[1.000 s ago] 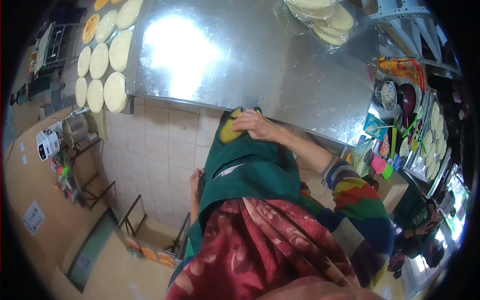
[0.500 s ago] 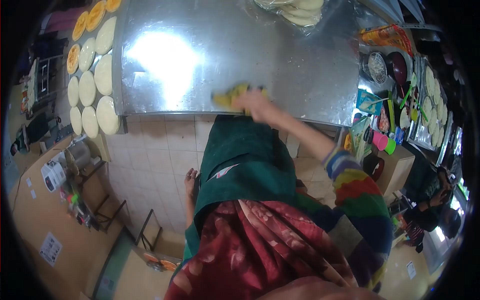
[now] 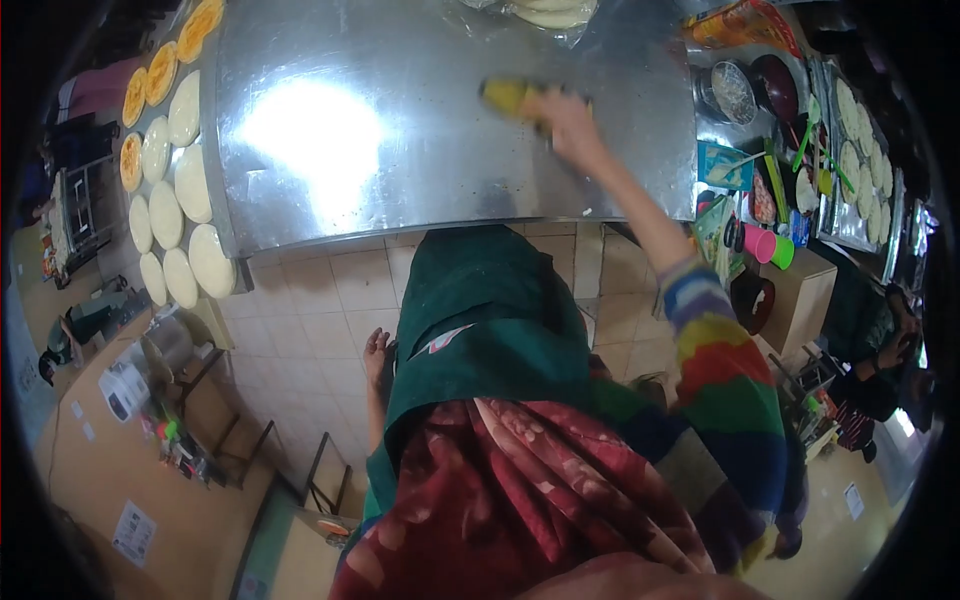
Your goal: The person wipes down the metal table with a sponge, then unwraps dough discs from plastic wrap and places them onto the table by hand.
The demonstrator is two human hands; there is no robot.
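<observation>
My right hand (image 3: 568, 122) is closed on a yellow and dark cloth (image 3: 510, 97), somewhat blurred, over the steel table (image 3: 440, 180). My left hand (image 3: 377, 356) hangs low beside the green apron (image 3: 480, 300), away from the table. Its fingers look partly bent and apart, and nothing shows in them. Small crumbs lie on the steel surface. Near the top edge sits a clear plastic bag (image 3: 550, 12) with pale flat rounds inside.
Pale dough rounds (image 3: 165, 217) and orange-topped ones (image 3: 160, 72) lie at the left. At the right are a sieve (image 3: 733, 92), a blue tray (image 3: 722, 165), pink and green cups (image 3: 759, 242) and more flat rounds (image 3: 866, 120). Another person (image 3: 865, 320) stands far right.
My right hand has moved from the apron at the table's front edge up over the steel surface with the cloth. The view has shifted. My left hand stays low at my side.
</observation>
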